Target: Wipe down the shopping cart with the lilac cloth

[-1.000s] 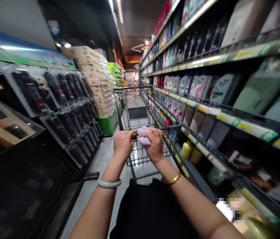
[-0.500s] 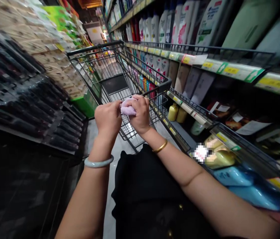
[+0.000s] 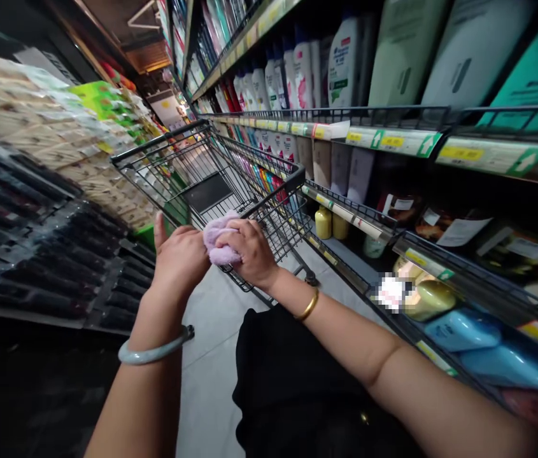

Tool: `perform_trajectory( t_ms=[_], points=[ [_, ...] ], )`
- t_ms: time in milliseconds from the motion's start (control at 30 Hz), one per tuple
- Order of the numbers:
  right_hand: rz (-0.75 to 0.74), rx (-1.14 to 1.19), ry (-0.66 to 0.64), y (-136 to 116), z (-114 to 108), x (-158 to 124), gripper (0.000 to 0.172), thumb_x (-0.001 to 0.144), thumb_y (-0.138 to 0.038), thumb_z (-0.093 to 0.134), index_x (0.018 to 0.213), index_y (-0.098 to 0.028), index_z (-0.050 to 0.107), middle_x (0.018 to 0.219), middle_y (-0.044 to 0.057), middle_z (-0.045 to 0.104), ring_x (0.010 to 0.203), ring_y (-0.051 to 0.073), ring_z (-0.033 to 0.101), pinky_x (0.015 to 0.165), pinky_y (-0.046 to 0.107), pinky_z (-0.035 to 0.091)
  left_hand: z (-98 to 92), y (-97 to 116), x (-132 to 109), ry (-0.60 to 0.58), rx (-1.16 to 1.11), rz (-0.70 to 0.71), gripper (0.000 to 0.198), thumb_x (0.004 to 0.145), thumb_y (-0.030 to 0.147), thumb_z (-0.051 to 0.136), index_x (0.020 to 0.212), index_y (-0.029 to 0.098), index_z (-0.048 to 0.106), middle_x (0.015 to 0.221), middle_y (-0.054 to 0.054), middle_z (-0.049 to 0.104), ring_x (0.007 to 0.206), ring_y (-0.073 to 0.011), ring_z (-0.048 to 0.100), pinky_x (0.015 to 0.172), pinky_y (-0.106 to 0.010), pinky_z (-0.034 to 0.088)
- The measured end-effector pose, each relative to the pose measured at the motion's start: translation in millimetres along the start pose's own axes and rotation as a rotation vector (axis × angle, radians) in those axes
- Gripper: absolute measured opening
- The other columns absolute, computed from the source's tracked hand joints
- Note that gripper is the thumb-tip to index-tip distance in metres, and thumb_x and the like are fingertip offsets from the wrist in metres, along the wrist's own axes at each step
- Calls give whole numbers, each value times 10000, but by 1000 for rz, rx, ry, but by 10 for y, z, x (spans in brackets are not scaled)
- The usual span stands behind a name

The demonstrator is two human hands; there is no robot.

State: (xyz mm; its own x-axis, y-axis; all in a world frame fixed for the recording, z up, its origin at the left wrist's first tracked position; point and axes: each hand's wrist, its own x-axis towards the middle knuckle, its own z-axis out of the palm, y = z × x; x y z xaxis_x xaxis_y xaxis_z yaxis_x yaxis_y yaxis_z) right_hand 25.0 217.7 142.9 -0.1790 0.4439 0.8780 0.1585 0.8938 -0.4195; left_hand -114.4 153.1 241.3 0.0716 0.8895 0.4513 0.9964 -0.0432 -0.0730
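Note:
A lilac cloth is bunched in my right hand, whose fingers are curled round it against the near rim of a black wire shopping cart. Close on its left, my left hand has its fingers bent over the near corner of the cart, with the thumb sticking up. The part of the bar beneath both hands is hidden. A pale bangle circles my left wrist, and a gold bangle is on the right one.
Shelves with shampoo bottles run along the right, close to the cart. Blue bottles lie low there. Stacked packaged goods and dark hanging packs line the left. Grey tiled floor lies between.
Both hands and the cloth have shifted left and lower in view. My left thumb has lifted from beside the cloth and now points up. The view has turned slightly right.

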Motion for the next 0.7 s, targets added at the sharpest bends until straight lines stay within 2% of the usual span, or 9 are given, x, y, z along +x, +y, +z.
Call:
perform_trajectory(
  t_ms=[67, 133, 233, 333, 400, 500, 567, 633, 700],
  points=[
    [80, 7, 11, 176, 26, -179, 137, 878, -204, 646, 990, -215, 724, 1158, 64, 602, 1128, 195, 562, 1025, 339, 467, 44, -38, -17, -73, 35, 19, 365, 963, 400, 390, 666, 236, 521, 669, -47, 634, 766, -242, 584, 1116, -515, 302],
    [230, 24, 70, 354, 19, -340, 103, 825, -171, 667, 910, -215, 705, 1095, 63, 600, 1067, 214, 576, 960, 367, 504, 87, -64, -25, -116, 51, 24, 446, 1004, 474, 314, 643, 239, 431, 635, -40, 579, 688, -222, 520, 917, -408, 404],
    [341, 84, 203, 403, -55, -325, 124, 811, -134, 639, 893, -224, 665, 1082, 61, 575, 1076, 226, 587, 968, 399, 523, 142, -46, -27, -73, 58, 6, 483, 1018, 518, 300, 625, 246, 365, 619, -48, 543, 662, -225, 470, 684, -365, 324],
    [235, 164, 252, 203, -131, -87, 129, 847, -192, 650, 967, -240, 652, 1123, 70, 555, 1175, 239, 571, 1056, 417, 494, 184, 55, -35, -15, 42, 4, 474, 1021, 488, 339, 616, 242, 375, 604, -47, 549, 635, -219, 454, 657, -369, 280],
    [128, 166, 198, 93, -155, -6, 126, 867, -247, 661, 992, -258, 655, 1133, 68, 557, 1196, 244, 559, 1075, 421, 478, 202, 148, -47, 18, 23, 26, 438, 1018, 423, 357, 623, 238, 401, 618, -51, 576, 627, -213, 465, 665, -368, 286],
    [36, 116, 144, 139, -172, -158, 123, 862, -258, 656, 984, -270, 654, 1149, 60, 550, 1142, 237, 562, 1042, 417, 487, 208, 284, -77, 75, 10, 50, 407, 1026, 356, 342, 652, 230, 441, 651, -55, 606, 637, -205, 499, 682, -362, 303],
    [77, 119, 178, 259, -197, -340, 119, 841, -233, 658, 956, -257, 640, 1135, 61, 541, 1127, 235, 562, 1028, 415, 492, 197, 370, -90, 99, 9, 51, 421, 1044, 358, 322, 670, 225, 462, 659, -51, 605, 655, -201, 524, 689, -355, 307],
    [224, 147, 263, 333, -248, -444, 126, 813, -170, 638, 914, -240, 612, 1082, 55, 542, 1102, 225, 572, 1016, 411, 495, 178, 458, -79, 91, 8, 65, 426, 1052, 366, 320, 687, 220, 482, 669, -44, 606, 667, -197, 539, 690, -352, 304],
    [388, 178, 353, 299, -318, -412, 159, 791, -114, 606, 894, -233, 585, 1047, 47, 550, 1058, 208, 582, 1003, 403, 499, 152, 545, -37, 52, 3, 90, 411, 1052, 366, 331, 717, 214, 514, 680, -38, 608, 666, -195, 546, 685, -353, 299]
  ],
)
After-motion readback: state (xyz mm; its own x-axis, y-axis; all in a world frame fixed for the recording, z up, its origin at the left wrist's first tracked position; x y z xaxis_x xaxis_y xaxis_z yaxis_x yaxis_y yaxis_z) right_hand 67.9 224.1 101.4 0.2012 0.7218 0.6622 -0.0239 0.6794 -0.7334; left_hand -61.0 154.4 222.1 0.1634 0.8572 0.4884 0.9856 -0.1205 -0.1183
